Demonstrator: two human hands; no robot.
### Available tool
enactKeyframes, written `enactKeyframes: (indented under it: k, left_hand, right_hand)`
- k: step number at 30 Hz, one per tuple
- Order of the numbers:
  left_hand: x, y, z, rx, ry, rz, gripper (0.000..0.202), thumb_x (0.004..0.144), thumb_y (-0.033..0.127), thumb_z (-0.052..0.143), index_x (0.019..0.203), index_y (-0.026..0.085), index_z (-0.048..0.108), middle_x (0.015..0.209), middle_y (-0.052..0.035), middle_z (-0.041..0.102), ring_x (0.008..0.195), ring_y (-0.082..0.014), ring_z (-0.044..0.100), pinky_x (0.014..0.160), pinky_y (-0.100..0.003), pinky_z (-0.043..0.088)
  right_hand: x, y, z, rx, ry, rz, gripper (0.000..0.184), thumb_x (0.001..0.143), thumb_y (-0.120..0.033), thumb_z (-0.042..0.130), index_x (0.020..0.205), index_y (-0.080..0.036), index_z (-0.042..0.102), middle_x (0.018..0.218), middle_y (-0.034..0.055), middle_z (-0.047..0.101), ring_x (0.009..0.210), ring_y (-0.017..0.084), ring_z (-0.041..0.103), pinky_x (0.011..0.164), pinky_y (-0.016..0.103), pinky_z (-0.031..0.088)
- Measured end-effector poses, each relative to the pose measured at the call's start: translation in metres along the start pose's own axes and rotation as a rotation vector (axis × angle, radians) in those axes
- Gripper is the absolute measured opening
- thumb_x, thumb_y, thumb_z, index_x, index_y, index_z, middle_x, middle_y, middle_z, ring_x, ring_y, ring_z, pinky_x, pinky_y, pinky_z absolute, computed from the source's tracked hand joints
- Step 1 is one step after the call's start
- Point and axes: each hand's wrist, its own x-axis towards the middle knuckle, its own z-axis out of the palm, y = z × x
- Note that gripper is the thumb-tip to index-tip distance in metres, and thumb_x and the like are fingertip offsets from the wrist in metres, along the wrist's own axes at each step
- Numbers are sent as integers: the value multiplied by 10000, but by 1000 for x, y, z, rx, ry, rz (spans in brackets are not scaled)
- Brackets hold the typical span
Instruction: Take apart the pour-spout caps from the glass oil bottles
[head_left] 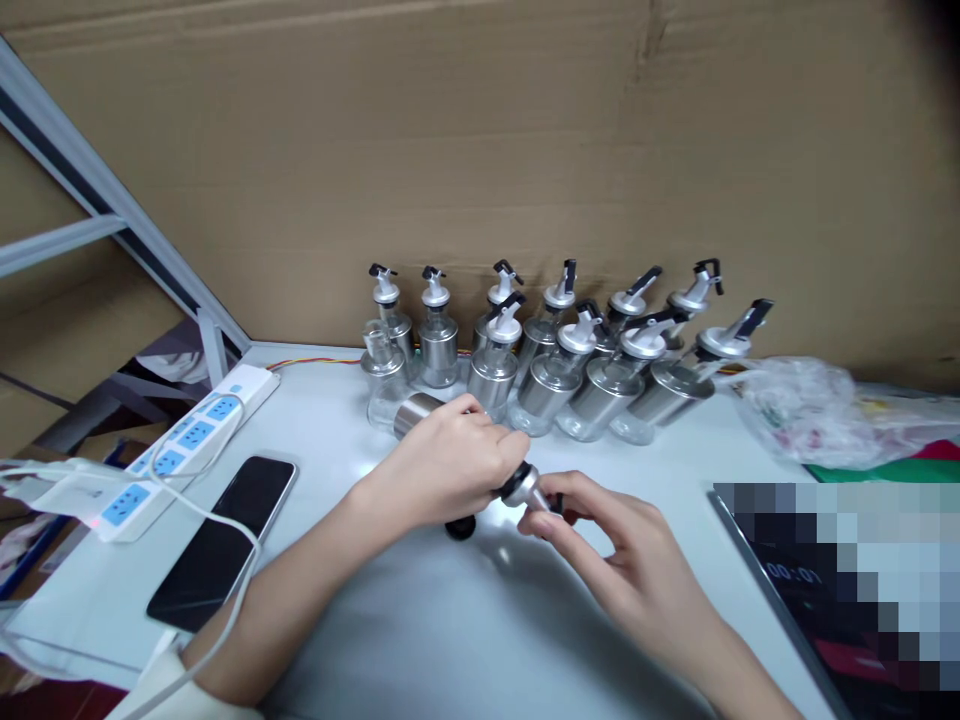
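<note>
In the head view, the person's left hand is grasping a steel-sleeved bottle, its grip closing around the neck end. The bottle is lying tilted above the table, its clear base pointing left and away from the person. The right hand is pinching the silver-and-black pourer at the bottle's top between thumb and fingers. A round black piece is resting on the table beneath the hands. Behind, bottles with pourers are standing in two rows, and a bottle without a pourer is standing at their left front. A phone and a power strip are lying to the left; clear plastic wrapping is lying to the right.
</note>
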Motion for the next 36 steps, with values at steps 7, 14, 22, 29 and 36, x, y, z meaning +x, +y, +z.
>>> enactKeyframes:
  k: [7, 14, 22, 29, 36]
  left_hand:
    - [1, -3, -1, -6, -63, -51, 137, 732, 43, 440, 704, 169, 488, 641, -8, 619, 609, -172, 601, 685, -294, 425]
    - [0, -6, -3, -183, -93, -102, 96, 784, 85, 480, 734, 166, 494, 658, -2, 614, 627, -163, 589, 676, -290, 422]
    - [-12, -29, -7, -561, 369, -442, 270, 808, 416, 655, 767, 195, 505, 705, 34, 588, 671, -127, 532, 632, -238, 411]
    - [-8, -36, 3, -692, 529, -593, 308, 767, 433, 687, 729, 190, 499, 705, 32, 577, 665, -122, 523, 658, -257, 407]
    - [-12, -42, 10, -733, 564, -603, 219, 836, 413, 559, 852, 201, 503, 816, -1, 596, 746, -153, 545, 706, -291, 431]
  right_hand:
    - [2, 13, 11, -390, 167, -312, 81, 903, -100, 485, 942, -153, 534, 660, 10, 524, 582, 126, 455, 528, 237, 354]
    - [6, 13, 4, -642, 243, -427, 207, 891, -26, 433, 1011, -139, 558, 805, 64, 661, 727, 159, 556, 651, 292, 337]
    - [2, 15, -1, -455, 368, -336, 213, 860, -41, 506, 1005, -195, 538, 779, 19, 655, 683, 146, 583, 693, 302, 369]
    - [4, 16, 5, -410, 401, -272, 186, 875, -58, 476, 979, -204, 526, 739, 6, 623, 658, 144, 569, 660, 284, 389]
    - [5, 14, 7, -390, 414, -234, 136, 891, -87, 468, 944, -197, 528, 734, 13, 624, 651, 149, 564, 651, 286, 397]
